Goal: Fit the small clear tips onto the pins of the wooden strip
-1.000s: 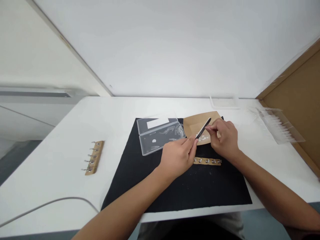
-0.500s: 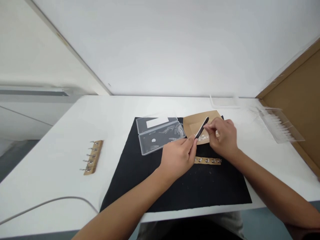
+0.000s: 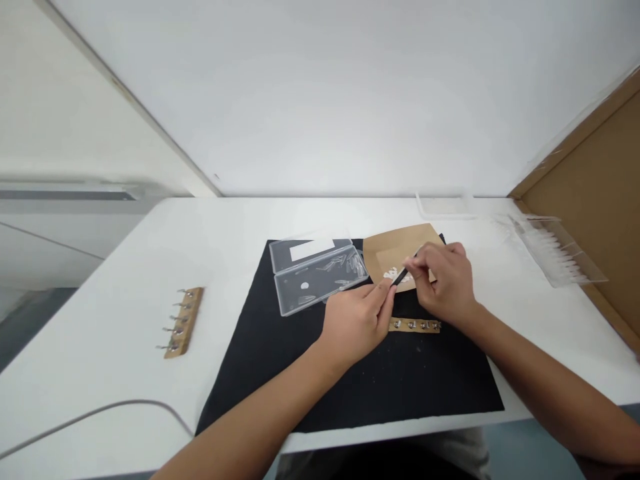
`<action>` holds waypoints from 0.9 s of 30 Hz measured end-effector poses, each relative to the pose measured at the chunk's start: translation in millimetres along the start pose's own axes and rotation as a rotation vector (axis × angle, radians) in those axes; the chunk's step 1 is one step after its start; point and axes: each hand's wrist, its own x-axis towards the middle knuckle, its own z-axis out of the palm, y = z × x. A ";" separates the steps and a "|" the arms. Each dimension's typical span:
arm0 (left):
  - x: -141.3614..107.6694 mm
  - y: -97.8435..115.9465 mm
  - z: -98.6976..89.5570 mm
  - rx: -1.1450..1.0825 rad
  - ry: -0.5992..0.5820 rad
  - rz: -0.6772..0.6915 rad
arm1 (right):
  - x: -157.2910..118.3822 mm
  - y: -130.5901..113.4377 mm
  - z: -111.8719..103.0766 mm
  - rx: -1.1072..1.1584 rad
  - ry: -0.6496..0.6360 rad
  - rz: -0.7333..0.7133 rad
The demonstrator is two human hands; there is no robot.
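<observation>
Moved slightly lower than before, the right hand [image 3: 447, 279], its fingertips pinched closed on what I cannot tell, covers the upper part of the black stick [image 3: 399, 277], which the left hand [image 3: 357, 315] grips in its fingers over the near edge of the brown paper tray [image 3: 387, 243].

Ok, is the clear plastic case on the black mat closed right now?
No, the clear plastic case stands open: its lid, bearing a white label, lies folded back on the side away from the person.
</observation>
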 end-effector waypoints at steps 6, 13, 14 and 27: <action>-0.2 0.1 -1.2 0.030 0.032 0.001 | -1.5 2.3 -13.2 0.115 0.124 0.056; 0.0 -5.6 -1.4 0.072 -0.003 -0.048 | -7.8 16.3 -9.1 0.638 0.212 0.276; 0.4 -4.8 -2.6 0.073 -0.021 -0.051 | -7.7 17.0 -9.0 0.700 0.209 0.302; 4.0 -7.9 -5.6 0.096 0.074 -0.065 | -11.7 19.4 -7.4 0.944 0.105 0.400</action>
